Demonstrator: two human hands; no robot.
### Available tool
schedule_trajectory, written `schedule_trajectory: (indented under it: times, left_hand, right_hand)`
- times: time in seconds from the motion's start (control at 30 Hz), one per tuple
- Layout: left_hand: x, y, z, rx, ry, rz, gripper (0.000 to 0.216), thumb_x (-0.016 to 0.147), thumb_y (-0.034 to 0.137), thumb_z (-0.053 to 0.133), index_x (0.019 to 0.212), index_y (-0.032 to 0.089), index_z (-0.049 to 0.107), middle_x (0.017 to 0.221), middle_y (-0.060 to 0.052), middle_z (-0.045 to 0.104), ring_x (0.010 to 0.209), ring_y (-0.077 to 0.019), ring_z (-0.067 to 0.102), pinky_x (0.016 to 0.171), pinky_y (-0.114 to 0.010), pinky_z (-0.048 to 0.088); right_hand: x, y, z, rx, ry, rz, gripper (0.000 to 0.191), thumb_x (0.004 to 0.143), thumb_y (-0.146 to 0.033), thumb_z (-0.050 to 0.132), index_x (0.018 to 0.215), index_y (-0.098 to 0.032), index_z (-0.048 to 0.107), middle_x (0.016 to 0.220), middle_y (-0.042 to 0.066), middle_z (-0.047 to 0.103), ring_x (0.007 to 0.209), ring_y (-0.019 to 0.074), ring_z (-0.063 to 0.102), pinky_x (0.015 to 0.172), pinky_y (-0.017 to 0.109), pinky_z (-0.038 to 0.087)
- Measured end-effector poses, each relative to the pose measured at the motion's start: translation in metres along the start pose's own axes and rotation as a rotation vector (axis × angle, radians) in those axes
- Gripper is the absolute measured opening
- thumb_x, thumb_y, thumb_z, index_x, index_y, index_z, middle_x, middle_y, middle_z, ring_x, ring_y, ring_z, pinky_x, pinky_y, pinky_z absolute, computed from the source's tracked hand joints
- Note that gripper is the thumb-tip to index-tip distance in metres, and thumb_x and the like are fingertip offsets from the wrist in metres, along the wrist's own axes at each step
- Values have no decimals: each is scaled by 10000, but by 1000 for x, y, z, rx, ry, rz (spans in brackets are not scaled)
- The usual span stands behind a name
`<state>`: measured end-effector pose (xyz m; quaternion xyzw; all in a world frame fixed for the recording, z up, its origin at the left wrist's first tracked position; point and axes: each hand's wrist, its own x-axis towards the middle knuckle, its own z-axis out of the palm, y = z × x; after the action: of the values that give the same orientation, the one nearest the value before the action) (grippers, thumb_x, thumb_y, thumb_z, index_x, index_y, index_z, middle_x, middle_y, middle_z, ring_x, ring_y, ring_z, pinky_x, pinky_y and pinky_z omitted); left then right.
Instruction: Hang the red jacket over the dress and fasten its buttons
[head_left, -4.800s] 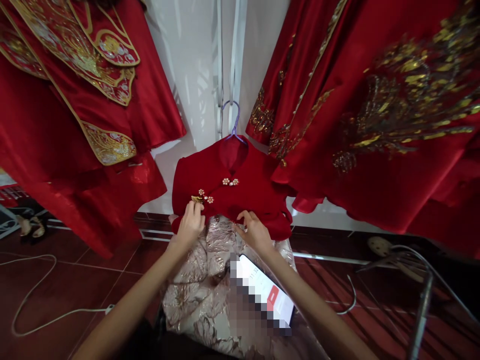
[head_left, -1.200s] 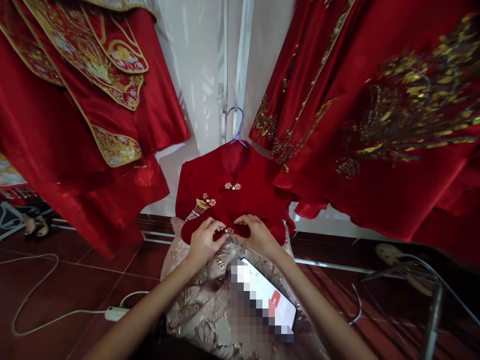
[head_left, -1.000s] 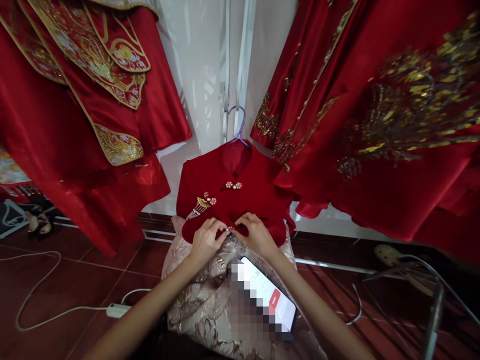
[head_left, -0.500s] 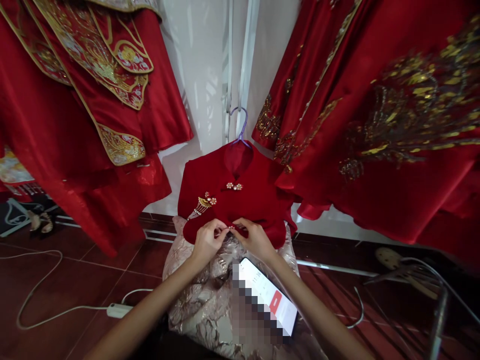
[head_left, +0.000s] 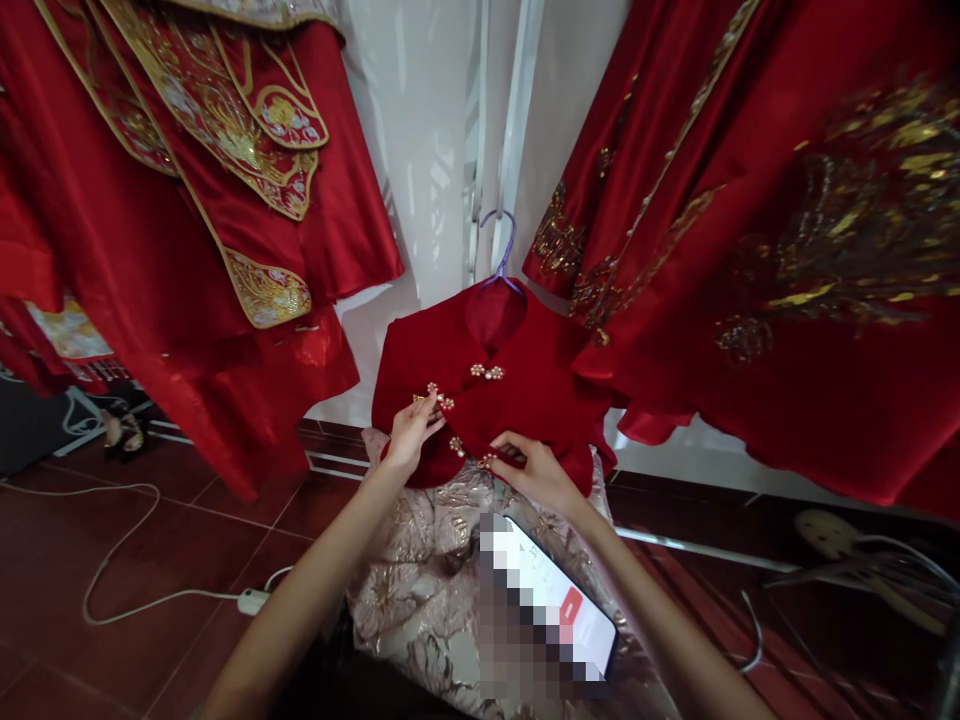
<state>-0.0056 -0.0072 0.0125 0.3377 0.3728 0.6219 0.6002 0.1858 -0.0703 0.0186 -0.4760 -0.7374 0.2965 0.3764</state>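
Observation:
A red short jacket [head_left: 525,400] hangs on a purple hanger [head_left: 504,262], with a beaded button [head_left: 487,372] closed below its collar. My left hand [head_left: 411,435] reaches over the beaded brooch [head_left: 442,398] on the jacket's left side, thumb and fingertips pinched at it and covering its hanging tassels. My right hand [head_left: 531,468] pinches the lower front edge of the jacket beside one beaded half of the lower button [head_left: 487,462]. The other beaded half [head_left: 457,446] lies apart from it, between my hands.
Red embroidered garments hang at left [head_left: 352,200] and right [head_left: 750,380]. Under my arms lies a shiny pale floral fabric [head_left: 420,590] with a lit phone [head_left: 577,610] on it. A white cable [head_left: 161,510] and power strip [head_left: 253,601] lie on the tiled floor, and shoes [head_left: 124,435] stand further left.
My hands have parted from the lower button, whose two halves now show apart. The left hand has moved up to the brooch; the right stays at the hem. The view has shifted slightly left.

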Motion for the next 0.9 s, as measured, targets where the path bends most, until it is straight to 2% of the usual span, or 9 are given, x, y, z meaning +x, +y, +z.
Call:
schedule_trajectory:
  times: [0.47,0.63,0.73,0.8,0.9]
  left_hand:
    - [10,-3,1,145,-8,110,310,610,373,737,770,117,666,832,-78,679,748,-137,634,743,-302,526]
    - [9,-6,11,230,113,84,274,589,352,733,717,135,624,722,-30,654,666,-116,607,631,-242,489]
    - [7,-5,20,339,8,40,264,642,403,686,688,152,617,692,-28,644,659,-132,597,611,-249,475]
    - [7,-1,29,492,-117,170,224,685,382,656,663,164,608,695,-31,638,687,-140,595,652,-260,472]
    - [9,13,43,761,-258,534,115,743,285,612,798,184,605,790,-27,622,726,-129,575,704,-257,460]
  right_hand:
    - [-2,-4,-1,10,-22,-22,105,759,-273,546,799,-182,578,829,22,661,785,154,607,732,260,447]
    - [-4,-7,-2,18,-40,-50,85,753,-236,544,808,-179,575,828,16,655,780,146,597,733,256,440]
    - [-6,-10,-9,43,-117,-68,65,755,-226,540,794,-178,557,794,7,633,739,132,576,687,244,435]
    - [-7,-9,-16,38,-185,-68,63,747,-227,549,788,-178,549,766,-2,612,707,124,557,658,239,430]
    - [-9,-6,-28,39,-267,-57,76,751,-247,550,778,-178,533,725,-12,577,663,114,528,619,234,425]
